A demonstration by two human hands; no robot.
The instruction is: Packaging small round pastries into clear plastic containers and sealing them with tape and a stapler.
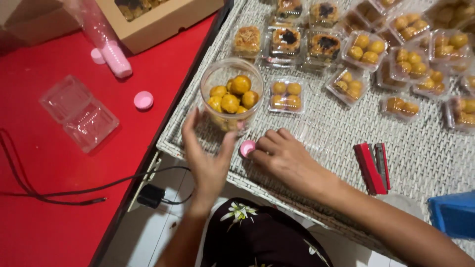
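Observation:
My left hand [207,157] grips the near side of a round clear jar [231,74] holding several yellow ball-shaped cookies [232,96]. The jar stands near the left edge of a grey woven table [425,153]. My right hand [284,157] rests on the table beside the jar, its fingertips on a small pink paper cup [247,147]. A small clear box with yellow cookies [287,95] lies just right of the jar.
Many small clear boxes of cookies and dark-topped tarts [326,44] fill the table's far half. A red stapler [373,167] lies at the right, a blue object [452,213] beyond it. On the red surface [54,168]: empty clear box [79,112], pink cups [143,100], cardboard box [158,17], black cable [99,189].

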